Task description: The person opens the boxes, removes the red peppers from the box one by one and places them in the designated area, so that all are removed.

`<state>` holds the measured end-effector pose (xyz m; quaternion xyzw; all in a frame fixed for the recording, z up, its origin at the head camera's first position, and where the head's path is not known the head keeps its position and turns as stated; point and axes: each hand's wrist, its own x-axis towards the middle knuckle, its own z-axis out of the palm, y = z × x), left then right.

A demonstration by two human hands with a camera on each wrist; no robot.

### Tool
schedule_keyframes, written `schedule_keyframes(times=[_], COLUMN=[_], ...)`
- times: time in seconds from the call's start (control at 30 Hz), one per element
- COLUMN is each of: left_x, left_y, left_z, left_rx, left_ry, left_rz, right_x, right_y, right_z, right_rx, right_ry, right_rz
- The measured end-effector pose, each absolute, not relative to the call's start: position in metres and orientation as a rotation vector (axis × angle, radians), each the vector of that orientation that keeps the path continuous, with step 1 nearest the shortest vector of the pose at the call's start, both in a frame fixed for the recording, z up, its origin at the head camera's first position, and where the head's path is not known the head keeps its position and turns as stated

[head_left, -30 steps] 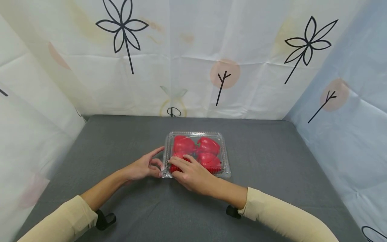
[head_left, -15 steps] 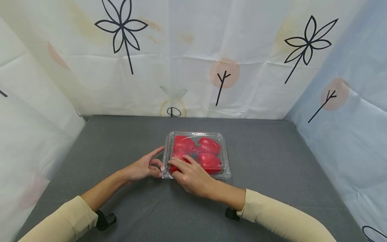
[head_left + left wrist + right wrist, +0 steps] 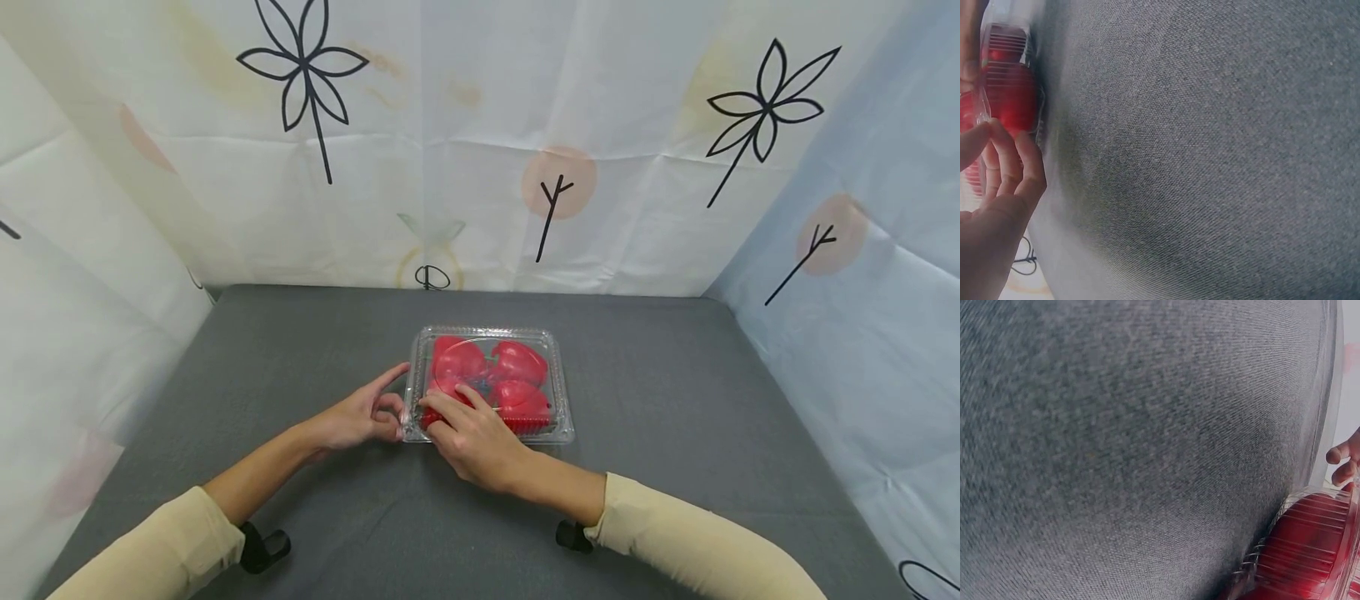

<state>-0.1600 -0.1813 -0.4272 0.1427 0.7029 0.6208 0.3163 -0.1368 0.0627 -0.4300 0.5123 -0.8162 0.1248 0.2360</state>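
A clear plastic clamshell box [image 3: 561, 400] rests on the grey cloth. Through its lid several red bell peppers [image 3: 521, 362] show, one with a green stem. My left hand [image 3: 352, 417] is at the box's front left corner; in the left wrist view the thumb and a fingertip [image 3: 996, 127] pinch the clear rim [image 3: 985, 106]. Across the lid's front left part lies my right hand [image 3: 476, 437], its fingers loosely bent and covering part of one pepper. At the right edge of the right wrist view, part of a hand shows beyond the ribbed box wall.
Grey cloth [image 3: 660, 392] covers the table around the box. Pale curtains [image 3: 480, 100] with flower and branch prints stand along the back and both sides. Black straps [image 3: 262, 550] sit at both wrists, below the cream sleeves [image 3: 153, 542].
My right forearm and sleeve have shifted slightly to the left. Both hands keep their places at the box, and the peppers lie as before.
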Motion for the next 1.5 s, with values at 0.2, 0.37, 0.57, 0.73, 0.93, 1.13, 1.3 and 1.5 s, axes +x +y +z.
schedule_keyframes(times=[0.2,0.37,0.57,0.73,0.93,1.13,1.3,1.5], left_x=[-0.160,-0.160,-0.161,-0.162,-0.165,-0.167,-0.166,-0.165], left_y=[-0.179,-0.176,-0.177,-0.179,-0.179,-0.176,-0.172,-0.171], left_z=[-0.427,-0.428,-0.431,-0.428,-0.430,-0.431,-0.429,-0.426], left_rx=[0.394,0.483,0.502,0.434,0.300,0.241,0.241,0.270], left_ry=[1.862,1.881,1.869,1.871,1.899,1.953,1.963,1.968], left_rz=[1.616,1.622,1.641,1.610,1.648,1.688,1.694,1.683], right_x=[-0.137,-0.138,-0.139,-0.140,-0.141,-0.142,-0.142,-0.141], right_y=[0.063,0.063,0.065,0.067,0.069,0.070,0.074,0.084], right_z=[-0.432,-0.432,-0.432,-0.430,-0.425,-0.423,-0.421,-0.416], right_rx=[1.406,1.402,1.401,1.405,1.414,1.437,1.457,1.481], right_ry=[-2.229,-2.210,-2.220,-2.205,-2.197,-2.197,-2.204,-2.229], right_rz=[0.351,0.351,0.400,0.360,0.392,0.387,0.300,0.195])
